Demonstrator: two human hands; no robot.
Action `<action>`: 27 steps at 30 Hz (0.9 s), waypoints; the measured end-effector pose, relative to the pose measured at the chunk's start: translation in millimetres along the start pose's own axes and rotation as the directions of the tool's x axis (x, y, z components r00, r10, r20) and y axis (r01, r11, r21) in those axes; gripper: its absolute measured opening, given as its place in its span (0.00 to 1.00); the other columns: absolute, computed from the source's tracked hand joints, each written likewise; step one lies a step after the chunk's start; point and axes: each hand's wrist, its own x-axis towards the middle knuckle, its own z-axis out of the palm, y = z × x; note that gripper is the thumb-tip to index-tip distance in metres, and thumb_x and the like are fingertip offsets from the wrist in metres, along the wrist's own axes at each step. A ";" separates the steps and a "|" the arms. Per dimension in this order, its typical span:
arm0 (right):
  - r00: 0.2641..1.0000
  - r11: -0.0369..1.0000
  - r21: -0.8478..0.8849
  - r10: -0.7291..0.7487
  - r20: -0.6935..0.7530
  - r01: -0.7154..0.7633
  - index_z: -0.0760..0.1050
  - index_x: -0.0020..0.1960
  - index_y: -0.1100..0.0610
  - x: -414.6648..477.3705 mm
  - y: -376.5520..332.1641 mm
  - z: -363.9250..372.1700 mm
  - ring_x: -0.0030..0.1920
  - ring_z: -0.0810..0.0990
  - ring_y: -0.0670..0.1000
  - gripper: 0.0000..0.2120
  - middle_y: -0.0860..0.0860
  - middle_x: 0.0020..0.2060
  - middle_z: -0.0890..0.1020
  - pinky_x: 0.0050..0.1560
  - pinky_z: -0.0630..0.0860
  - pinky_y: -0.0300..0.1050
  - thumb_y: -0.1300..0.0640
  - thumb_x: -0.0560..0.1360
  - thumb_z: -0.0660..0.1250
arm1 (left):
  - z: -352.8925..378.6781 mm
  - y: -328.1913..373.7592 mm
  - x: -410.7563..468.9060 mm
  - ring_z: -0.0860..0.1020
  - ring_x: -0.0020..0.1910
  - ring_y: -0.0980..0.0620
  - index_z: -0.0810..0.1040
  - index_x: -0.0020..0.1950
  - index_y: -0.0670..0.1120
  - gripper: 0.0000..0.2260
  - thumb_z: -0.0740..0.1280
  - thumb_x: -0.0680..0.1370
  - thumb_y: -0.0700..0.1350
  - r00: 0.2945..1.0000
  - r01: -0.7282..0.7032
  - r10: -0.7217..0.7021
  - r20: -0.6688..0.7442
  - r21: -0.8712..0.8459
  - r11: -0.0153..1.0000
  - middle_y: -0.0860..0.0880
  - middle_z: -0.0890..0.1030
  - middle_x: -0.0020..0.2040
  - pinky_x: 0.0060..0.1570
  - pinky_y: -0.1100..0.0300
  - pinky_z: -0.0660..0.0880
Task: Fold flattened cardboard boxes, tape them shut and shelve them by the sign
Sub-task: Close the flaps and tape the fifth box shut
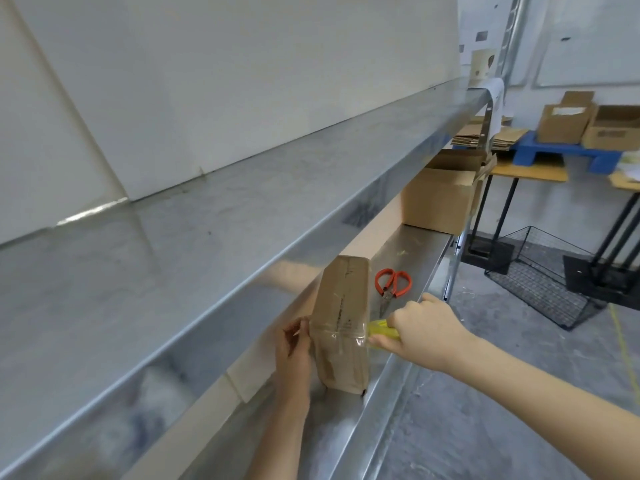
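Note:
A small brown cardboard box (341,327) stands on the lower metal shelf (401,258), with clear tape running across its top face. My left hand (294,351) rests against the box's left side, fingers nearly straight. My right hand (419,330) grips a yellow tape roll (379,332) pressed to the box's right edge. Red-handled scissors (391,285) lie on the shelf just behind the box.
An open cardboard box (440,195) sits farther along the same shelf. The upper shelf (242,209) juts out above. To the right are tables with flattened cardboard (485,136), more boxes (568,123) on a blue pallet, and a black wire basket (543,275) on the floor.

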 end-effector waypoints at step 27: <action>0.997 0.997 0.079 0.001 0.082 -0.007 0.63 0.32 0.55 5.6 3.4 2.1 0.36 0.71 0.54 0.29 0.49 0.29 0.69 0.52 0.61 0.45 0.31 0.77 0.50 | -45.4 42.8 14.7 0.83 0.47 0.60 0.83 0.50 0.55 0.17 0.77 0.67 0.36 0.798 -0.579 0.405 0.445 0.384 0.719 0.63 0.84 0.46 0.53 0.65 0.77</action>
